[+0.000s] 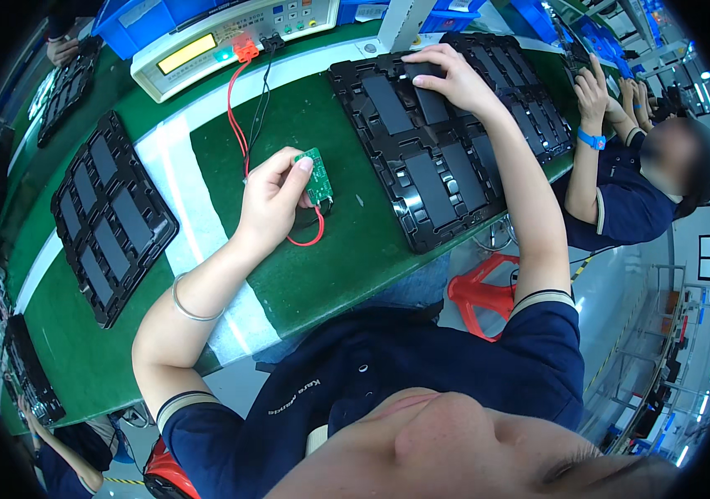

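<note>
My left hand (276,195) pinches a small green circuit board (315,179) between thumb and fingers, above the green mat. A red wire (319,229) and a black one loop from the board's lower end, and a red and black lead pair (243,141) runs from behind the hand to a bench meter. At the far right, my right hand (455,79) reaches over a black moulded tray (409,187). Its thumb and fingers close round the far end of a dark flat rectangular block (431,104) in that tray. Other dark grey blocks (434,195) lie in the tray's pockets.
The cream bench meter (230,54) with a lit yellow display stands at the back. Another black tray (114,216) with grey blocks lies left, and one more (509,91) lies right. Blue bins (151,25) stand behind. A co-worker (629,183) sits at right; a red stool (484,291) is below the table edge.
</note>
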The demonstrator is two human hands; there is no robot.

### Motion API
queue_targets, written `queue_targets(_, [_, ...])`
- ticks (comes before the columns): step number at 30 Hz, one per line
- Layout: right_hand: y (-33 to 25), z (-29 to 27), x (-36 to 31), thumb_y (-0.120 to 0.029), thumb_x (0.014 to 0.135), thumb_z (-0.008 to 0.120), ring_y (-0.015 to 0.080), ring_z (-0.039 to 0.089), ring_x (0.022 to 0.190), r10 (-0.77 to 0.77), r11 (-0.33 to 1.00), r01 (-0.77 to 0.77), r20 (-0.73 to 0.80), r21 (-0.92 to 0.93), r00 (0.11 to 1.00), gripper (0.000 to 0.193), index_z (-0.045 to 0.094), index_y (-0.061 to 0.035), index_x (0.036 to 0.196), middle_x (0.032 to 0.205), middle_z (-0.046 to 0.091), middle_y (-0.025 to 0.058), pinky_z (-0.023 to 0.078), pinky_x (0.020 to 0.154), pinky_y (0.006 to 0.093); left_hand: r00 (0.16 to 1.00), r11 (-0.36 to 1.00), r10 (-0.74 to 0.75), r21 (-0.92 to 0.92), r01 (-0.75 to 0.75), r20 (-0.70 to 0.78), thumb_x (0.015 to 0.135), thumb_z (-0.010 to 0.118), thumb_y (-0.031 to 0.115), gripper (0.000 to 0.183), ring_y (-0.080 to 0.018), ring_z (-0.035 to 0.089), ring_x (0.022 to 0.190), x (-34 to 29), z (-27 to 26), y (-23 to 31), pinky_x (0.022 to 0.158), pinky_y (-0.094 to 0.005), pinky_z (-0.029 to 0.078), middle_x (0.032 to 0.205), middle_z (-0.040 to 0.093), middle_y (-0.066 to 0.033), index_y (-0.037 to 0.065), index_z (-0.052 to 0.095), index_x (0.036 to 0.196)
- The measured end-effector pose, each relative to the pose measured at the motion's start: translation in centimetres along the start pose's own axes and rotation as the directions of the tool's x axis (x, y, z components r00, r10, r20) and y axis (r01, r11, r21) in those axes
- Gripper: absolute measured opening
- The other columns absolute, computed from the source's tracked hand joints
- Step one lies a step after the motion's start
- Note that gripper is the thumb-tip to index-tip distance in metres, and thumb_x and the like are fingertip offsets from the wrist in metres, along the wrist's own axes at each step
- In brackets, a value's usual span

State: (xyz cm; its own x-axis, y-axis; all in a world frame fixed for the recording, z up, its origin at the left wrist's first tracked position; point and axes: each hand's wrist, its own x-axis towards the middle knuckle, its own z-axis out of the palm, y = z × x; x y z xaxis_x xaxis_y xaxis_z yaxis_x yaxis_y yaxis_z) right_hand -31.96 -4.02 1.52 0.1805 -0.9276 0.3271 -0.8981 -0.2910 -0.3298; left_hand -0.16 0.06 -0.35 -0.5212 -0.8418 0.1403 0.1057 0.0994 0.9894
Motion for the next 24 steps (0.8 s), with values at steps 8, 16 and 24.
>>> queue_targets(8, [2.2, 1.1, 0.5, -0.039, 0.079, 0.050, 0.0315, 0.042, 0.096, 0.333, 0.867, -0.384, -0.202, -0.319, 0.921, 0.030, 0.063, -0.0144, 0.090, 0.100, 0.051, 0.0096, 0.035, 0.082, 0.0413, 1.000, 1.000, -0.016, -0.001, 0.016, 0.001, 0.086, 0.046, 0.015, 0.018, -0.0036, 0.046, 0.049, 0.0, 0.1, 0.1, 0.046, -0.0173, 0.036, 0.058, 0.048, 0.0006, 0.001, 0.051, 0.076])
queue_targets(16, [3.3, -0.9, 1.7, -0.034, 0.081, 0.051, 0.0199, 0.056, 0.072, 0.469, 0.867, -0.460, -0.003, 0.191, 0.883, 0.029, 0.053, -0.0057, 0.086, 0.078, 0.057, 0.0070, 0.043, 0.067, 0.0313, 1.000, 1.000, -0.016, -0.022, 0.016, 0.011, 0.086, 0.046, 0.015, 0.017, -0.0033, 0.046, 0.050, 0.1, 0.0, -0.1, 0.046, -0.0172, 0.036, 0.058, 0.049, 0.0010, 0.001, 0.051, 0.076])
queue_targets(24, [-4.2, -3.8, 0.2, 0.003, 0.071, 0.060, 0.0121, 0.054, 0.079, 0.281, 0.532, -0.306, 0.176, 0.790, 0.943, 0.042, 0.045, -0.0074, 0.108, 0.083, 0.055, 0.0059, 0.045, 0.074, 0.0237, 1.000, 1.000, -0.020, -0.014, 0.020, 0.017, 0.086, 0.046, 0.015, 0.018, -0.0035, 0.046, 0.050, 0.1, 0.0, 0.2, 0.046, -0.0174, 0.037, 0.058, 0.049, 0.0006, 0.001, 0.051, 0.077])
